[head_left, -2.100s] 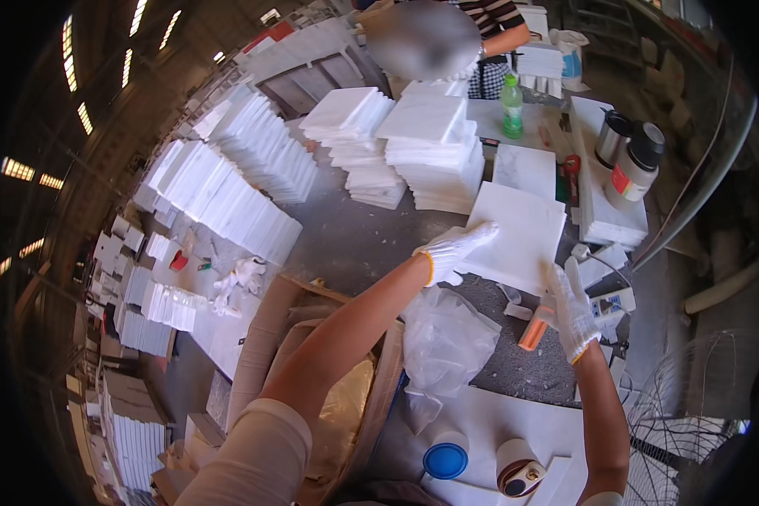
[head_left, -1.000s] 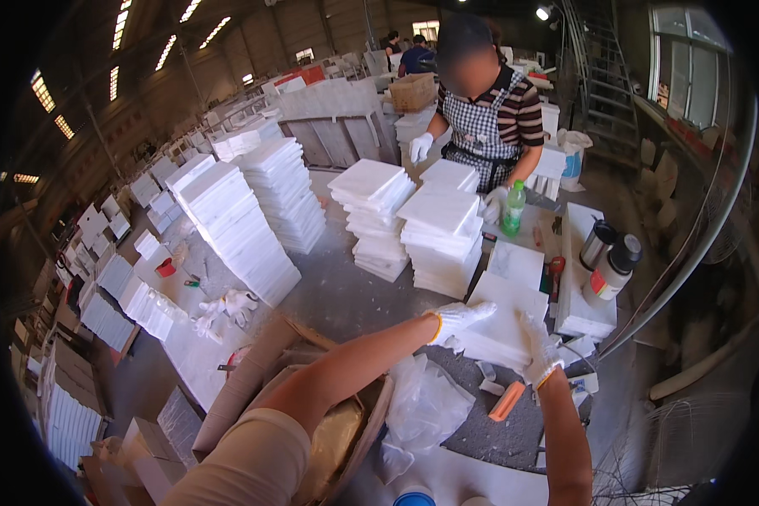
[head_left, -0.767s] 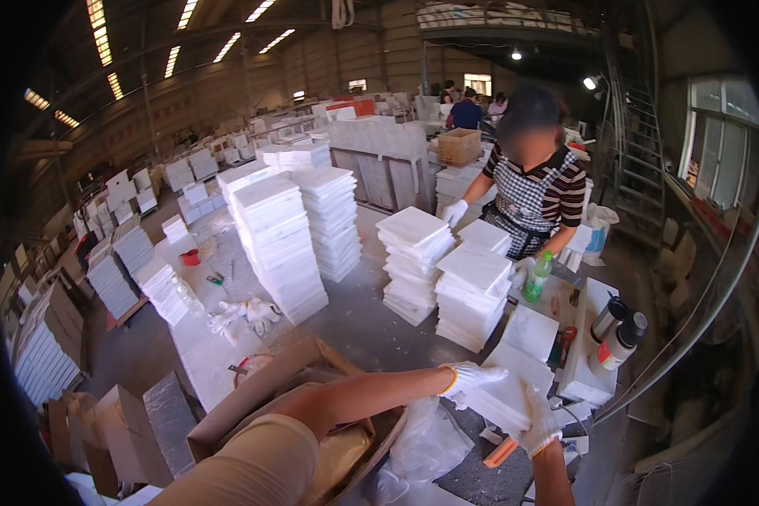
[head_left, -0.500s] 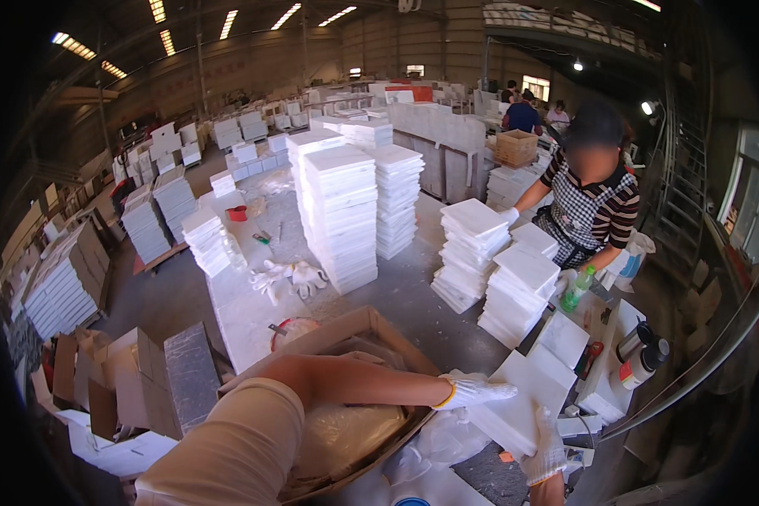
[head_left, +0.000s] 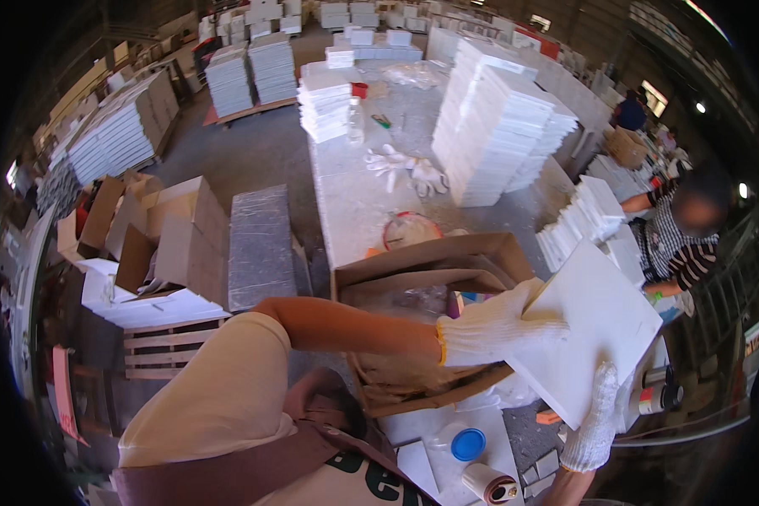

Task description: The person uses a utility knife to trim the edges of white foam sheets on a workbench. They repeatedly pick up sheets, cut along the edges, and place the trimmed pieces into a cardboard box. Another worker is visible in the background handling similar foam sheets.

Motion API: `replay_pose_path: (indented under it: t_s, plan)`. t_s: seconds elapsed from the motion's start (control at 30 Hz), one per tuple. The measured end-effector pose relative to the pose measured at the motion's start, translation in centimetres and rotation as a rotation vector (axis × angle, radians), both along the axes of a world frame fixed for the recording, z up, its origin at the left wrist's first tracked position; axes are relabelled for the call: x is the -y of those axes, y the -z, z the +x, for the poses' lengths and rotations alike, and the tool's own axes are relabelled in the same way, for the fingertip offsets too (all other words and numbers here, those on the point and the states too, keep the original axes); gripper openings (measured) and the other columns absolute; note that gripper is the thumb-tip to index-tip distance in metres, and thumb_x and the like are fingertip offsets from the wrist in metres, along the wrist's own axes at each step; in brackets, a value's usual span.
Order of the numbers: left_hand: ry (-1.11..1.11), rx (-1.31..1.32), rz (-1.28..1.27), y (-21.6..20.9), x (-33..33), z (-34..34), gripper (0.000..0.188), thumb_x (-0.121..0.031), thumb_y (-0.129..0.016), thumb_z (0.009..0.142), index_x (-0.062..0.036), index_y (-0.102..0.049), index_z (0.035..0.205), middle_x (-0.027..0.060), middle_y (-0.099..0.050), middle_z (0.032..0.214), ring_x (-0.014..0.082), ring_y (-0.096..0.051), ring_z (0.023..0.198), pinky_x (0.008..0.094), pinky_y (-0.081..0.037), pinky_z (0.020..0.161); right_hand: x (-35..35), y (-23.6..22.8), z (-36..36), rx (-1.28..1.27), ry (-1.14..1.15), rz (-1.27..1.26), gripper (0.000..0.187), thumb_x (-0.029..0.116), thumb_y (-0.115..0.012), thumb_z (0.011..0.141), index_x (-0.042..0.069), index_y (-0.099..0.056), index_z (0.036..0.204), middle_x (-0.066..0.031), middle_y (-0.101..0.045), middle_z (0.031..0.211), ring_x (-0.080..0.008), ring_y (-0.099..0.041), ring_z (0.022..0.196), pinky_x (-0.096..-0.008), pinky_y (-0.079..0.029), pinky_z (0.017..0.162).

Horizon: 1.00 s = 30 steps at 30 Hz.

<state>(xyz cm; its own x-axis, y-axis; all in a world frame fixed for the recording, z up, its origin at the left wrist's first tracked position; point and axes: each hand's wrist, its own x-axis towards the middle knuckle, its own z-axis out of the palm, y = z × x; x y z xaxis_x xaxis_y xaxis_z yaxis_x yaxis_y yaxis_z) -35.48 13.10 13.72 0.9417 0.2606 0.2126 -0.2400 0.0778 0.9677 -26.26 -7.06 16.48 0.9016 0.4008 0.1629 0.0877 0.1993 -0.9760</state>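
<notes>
A square white stone tile (head_left: 594, 325) is held up in front of me, tilted, with its broad face showing. My left hand (head_left: 508, 329), in a white knit glove with a yellow cuff edge, grips its left edge, thumb over the face. My right hand (head_left: 593, 422), also gloved, is closed on its lower right edge. Below my left forearm stands an open cardboard box (head_left: 447, 250) with clear plastic inside. Nearer to me are a tub with a blue lid (head_left: 468, 444) and a can (head_left: 491, 483). The tile partly hides what lies behind it.
A tall stack of white tiles (head_left: 489, 126) stands on the table (head_left: 346, 202), near a pair of white gloves (head_left: 409, 169) and a round tub (head_left: 411, 229). A co-worker (head_left: 683, 228) is at the right beside shorter stacks (head_left: 582, 221). Cardboard cartons (head_left: 173, 253) stand at the left.
Both hands have raised the tile from its lower position at the right, bringing it up nearer to me. My view has swung, so the table and stacks appear shifted and tilted.
</notes>
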Motion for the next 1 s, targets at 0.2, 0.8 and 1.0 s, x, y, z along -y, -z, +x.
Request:
replay_pose_path:
  t_s: [0.2, 0.8, 1.0]
  plan:
    - [-0.247, -0.38, 0.066, -2.6, -4.2, -13.6, 0.078, -0.028, -0.074, 0.088, -0.0042, -0.031, 0.149, 0.0167, -0.055, 0.133, 0.0192, -0.051, 0.123, 0.0319, -0.04, 0.104, -5.7, -1.0, -10.3, -0.054, -0.155, -0.166, 0.101, 0.034, -0.075, 0.085, 0.005, -0.009, 0.157, -0.0188, -0.048, 0.137, -0.0258, -0.055, 0.118, -0.0387, -0.048, 0.099]
    - [-0.509, -0.418, -0.21, 4.0, -15.4, -39.9, 0.063, -0.025, -0.072, 0.088, -0.0007, -0.044, 0.139, 0.0081, -0.057, 0.127, 0.0155, -0.056, 0.114, 0.0311, -0.046, 0.098, -21.4, 7.5, -31.8, -0.133, -0.522, -0.331, 0.094, 0.031, -0.066, 0.089, 0.006, -0.007, 0.158, -0.0204, -0.055, 0.137, -0.0252, -0.058, 0.121, -0.0349, -0.046, 0.1]
    - [-0.527, -0.427, -0.233, 6.4, -15.9, -42.4, 0.06, -0.027, -0.07, 0.089, 0.0029, -0.048, 0.136, 0.006, -0.059, 0.124, 0.0132, -0.053, 0.113, 0.0287, -0.044, 0.098, -23.9, 11.7, -33.3, -0.292, -0.676, -0.264, 0.098, 0.037, -0.068, 0.089, 0.002, -0.007, 0.157, -0.0205, -0.054, 0.138, -0.0262, -0.057, 0.124, -0.0341, -0.046, 0.1]
